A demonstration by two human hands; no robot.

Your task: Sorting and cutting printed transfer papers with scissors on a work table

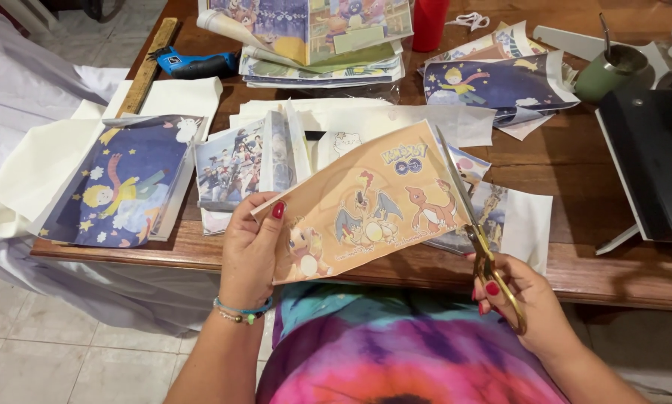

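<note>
While the left hand (250, 251) pinches an orange cartoon-printed paper sheet (362, 202), the right hand (526, 303) grips gold-handled scissors (476, 232), blades seemingly at its edge.

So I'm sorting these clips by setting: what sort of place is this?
Probably a home craft table: printed sheets cover a wooden table, scissors cut one, and a glue gun lies nearby.
</note>
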